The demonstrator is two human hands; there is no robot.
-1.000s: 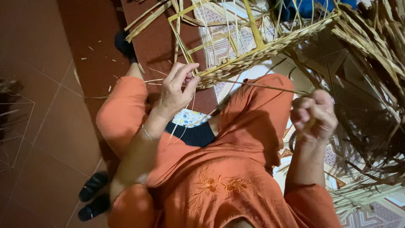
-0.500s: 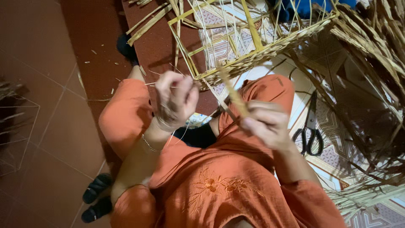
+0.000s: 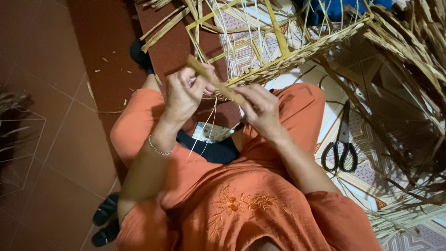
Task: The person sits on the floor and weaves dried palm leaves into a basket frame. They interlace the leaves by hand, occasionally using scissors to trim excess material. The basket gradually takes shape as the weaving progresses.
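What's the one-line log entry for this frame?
left hand: pinching strip | right hand: pinching same strip | basket frame: just above hands | scissors: on mat, untouched

Reddish-brown tiled floor [image 3: 51, 139] with pale grout lines, darker red strip [image 3: 111, 42] strewn with straw scraps, patterned mat [image 3: 367, 172] at right, black scissors [image 3: 341, 148] lying on it, dark sandals [image 3: 106, 225] lower left, dim warm light

Orange embroidered clothes [image 3: 241, 204], tan straw strip [image 3: 216, 83], black scissors [image 3: 341, 151].
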